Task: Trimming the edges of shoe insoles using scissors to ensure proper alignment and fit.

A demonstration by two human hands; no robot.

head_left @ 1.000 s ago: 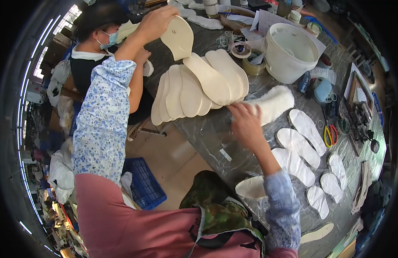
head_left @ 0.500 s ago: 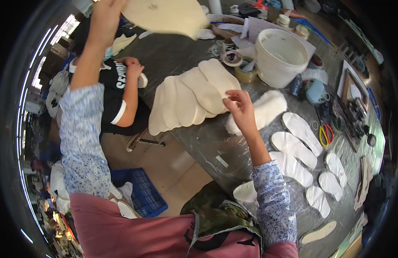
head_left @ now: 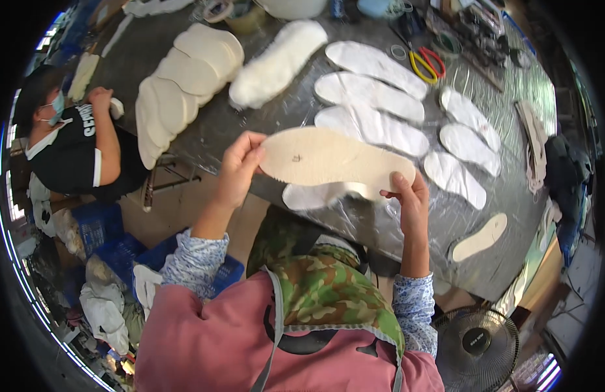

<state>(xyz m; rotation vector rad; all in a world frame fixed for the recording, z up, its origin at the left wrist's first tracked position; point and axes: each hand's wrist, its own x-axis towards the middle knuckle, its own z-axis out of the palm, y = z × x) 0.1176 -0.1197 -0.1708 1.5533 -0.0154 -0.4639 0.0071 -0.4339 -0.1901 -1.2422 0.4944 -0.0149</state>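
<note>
Both my hands hold up one large beige insole (head_left: 338, 155) by its two ends, low over the near table edge. My left hand (head_left: 239, 164) pinches its wide end, which carries a small dark mark. At the narrower end, my right hand (head_left: 410, 199) grips with the thumb on top. Partly hidden beneath it lies a white insole (head_left: 305, 197). Beyond my hands are several white insoles (head_left: 371, 99) in overlapping rows, and a fluffy white insole (head_left: 279, 64). To the left lies a fanned pile of beige insoles (head_left: 188, 73).
A co-worker (head_left: 70, 140) in a black top sits at the table's left side. Scissors (head_left: 425, 64) with yellow and red handles lie at the back. Blue crates (head_left: 101, 225) stand on the floor at left; a fan (head_left: 477, 340) stands at lower right. One thin beige insole (head_left: 480, 238) lies near the right edge.
The beige insole has come down from the upper left to in front of me. My right hand has left the fanned pile and taken its other end. The view has shifted too.
</note>
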